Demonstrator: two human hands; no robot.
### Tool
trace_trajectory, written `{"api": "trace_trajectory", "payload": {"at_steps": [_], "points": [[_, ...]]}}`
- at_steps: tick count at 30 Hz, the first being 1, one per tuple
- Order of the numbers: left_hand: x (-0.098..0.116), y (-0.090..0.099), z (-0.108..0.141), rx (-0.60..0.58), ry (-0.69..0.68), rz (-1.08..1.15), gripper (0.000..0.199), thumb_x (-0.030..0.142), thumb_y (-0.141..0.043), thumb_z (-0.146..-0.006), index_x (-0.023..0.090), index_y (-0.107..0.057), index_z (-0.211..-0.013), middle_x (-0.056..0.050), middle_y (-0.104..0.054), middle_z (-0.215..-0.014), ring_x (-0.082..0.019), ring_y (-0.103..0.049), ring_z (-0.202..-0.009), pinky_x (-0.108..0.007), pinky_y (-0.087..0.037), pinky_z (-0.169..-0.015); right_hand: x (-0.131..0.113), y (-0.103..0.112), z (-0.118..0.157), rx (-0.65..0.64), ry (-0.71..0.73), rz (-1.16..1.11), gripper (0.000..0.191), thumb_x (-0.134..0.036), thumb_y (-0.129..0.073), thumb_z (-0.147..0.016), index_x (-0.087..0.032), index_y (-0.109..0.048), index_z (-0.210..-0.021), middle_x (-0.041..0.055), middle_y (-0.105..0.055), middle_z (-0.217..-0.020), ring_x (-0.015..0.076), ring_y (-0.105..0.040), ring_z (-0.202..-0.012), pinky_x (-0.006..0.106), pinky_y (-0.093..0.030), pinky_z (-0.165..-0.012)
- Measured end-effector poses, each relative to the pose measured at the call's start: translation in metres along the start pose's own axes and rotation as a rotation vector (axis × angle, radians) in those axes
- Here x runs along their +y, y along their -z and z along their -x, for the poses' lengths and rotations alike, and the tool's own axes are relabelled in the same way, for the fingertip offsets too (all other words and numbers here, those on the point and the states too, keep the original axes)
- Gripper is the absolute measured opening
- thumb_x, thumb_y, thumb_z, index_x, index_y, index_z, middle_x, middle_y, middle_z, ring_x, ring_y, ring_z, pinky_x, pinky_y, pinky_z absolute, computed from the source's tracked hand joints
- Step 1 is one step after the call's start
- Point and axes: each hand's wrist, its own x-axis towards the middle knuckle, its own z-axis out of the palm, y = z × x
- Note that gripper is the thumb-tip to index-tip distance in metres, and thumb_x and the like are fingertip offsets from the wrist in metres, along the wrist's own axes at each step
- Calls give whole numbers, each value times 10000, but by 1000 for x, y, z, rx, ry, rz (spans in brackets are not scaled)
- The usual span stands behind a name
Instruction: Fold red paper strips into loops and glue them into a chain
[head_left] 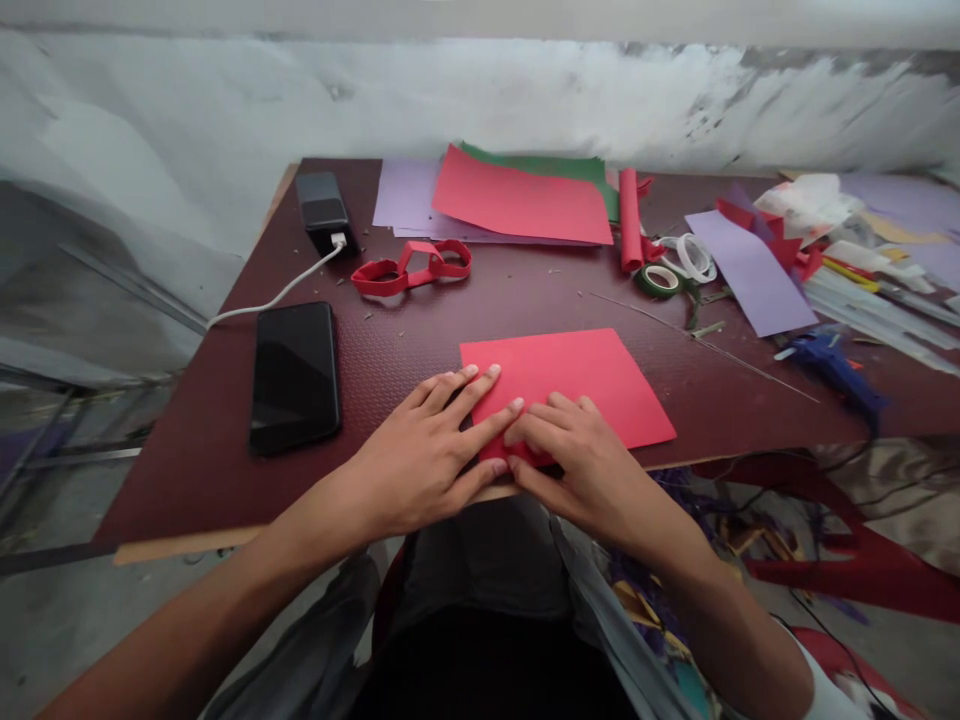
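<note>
Lying at the left of the bench [405, 345], a black phone [295, 378] sits near its side edge; behind it stands a power bank [325, 210] with a white cable [274, 303] plugged in. Next come purple sheets [405, 195] at the back and, in front of them, red paper loops [382, 290]. The left hand [427, 440] rests palm down, its fingers spread, pressing on the left part of a red sheet [581, 372] and gripping nothing. This sheet lies flat at the front edge, under both hands. The right hand [577, 450] bends its fingers over the near side, close to the left thumb; I cannot tell whether they pinch the paper, as the hand covers that spot. Behind, a larger red sheet [517, 200] overlaps a green sheet [544, 164]. Farther right are a red roll [630, 220], green tape [661, 294], white tape [709, 262], a thin wire [701, 342], a purple piece of paper [750, 270], a blue glue gun [829, 365] and pale sticks [885, 315].
</note>
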Motion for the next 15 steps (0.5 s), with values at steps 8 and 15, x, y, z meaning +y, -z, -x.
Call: {"api": "trace_trajectory", "payload": {"at_steps": [8,15], "points": [[1,1,0,-36,28,19,624,517,-463,-1081,214,-465,-1626,-211,-351,-1729,-418,-375,-1569,-590,-374,-1225,17,2,13,28,53,34,111,-225,-602,-1029,-209,-691,-965,34,-648,-897,218,-477,-885,363,-296,-788],[7,0,-4,-37,100,59,599,502,-521,-1049,246,-530,-1591,-204,-374,-1713,-424,-384,-1554,-601,-363,-1226,38,15,31,52,4,-2,166,-232,-582,-1043,-235,-746,-1068,48,-638,-902,224,-494,-876,370,-335,-792]]}}
